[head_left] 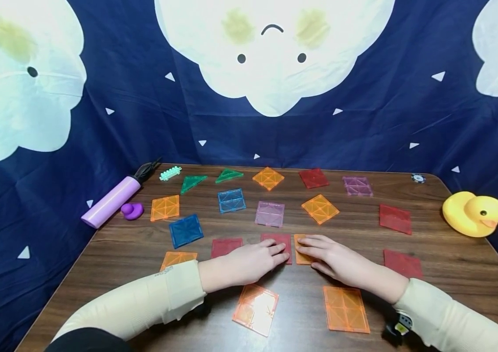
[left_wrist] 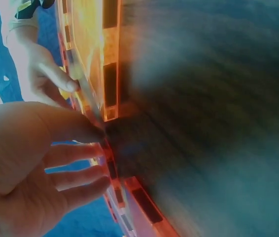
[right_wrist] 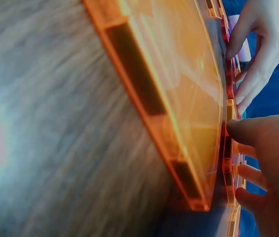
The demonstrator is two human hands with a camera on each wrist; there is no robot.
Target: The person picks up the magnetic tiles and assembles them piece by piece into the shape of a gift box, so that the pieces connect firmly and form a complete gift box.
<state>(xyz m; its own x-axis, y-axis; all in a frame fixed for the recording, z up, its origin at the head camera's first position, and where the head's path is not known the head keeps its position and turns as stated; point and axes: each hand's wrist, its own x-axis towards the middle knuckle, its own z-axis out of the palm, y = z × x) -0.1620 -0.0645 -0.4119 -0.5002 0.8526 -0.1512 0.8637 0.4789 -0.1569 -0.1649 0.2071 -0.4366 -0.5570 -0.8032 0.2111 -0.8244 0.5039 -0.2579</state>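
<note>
My left hand point(head_left: 249, 261) lies with its fingertips on a red square translucent tile point(head_left: 285, 238) at the middle of the table. Just right of it, the fingers of my right hand point(head_left: 341, 259) rest on an orange tile point(head_left: 300, 260), whose right part they cover. A narrow gap separates these two tiles. Another red tile point(head_left: 226, 246) lies partly behind the left hand. Nearer the front are two orange tiles, one under the left wrist point(head_left: 255, 310) and one below the right hand point(head_left: 346, 309). Both wrist views show the fingers extended over tile edges.
Blue point(head_left: 186, 231), purple point(head_left: 269, 213), red point(head_left: 395, 218) and green triangular tiles point(head_left: 193, 183) lie spread flat over the wooden table point(head_left: 121, 274). A purple pump point(head_left: 112, 200) and small purple duck point(head_left: 132, 211) are at left; a yellow duck point(head_left: 473, 213) sits at right.
</note>
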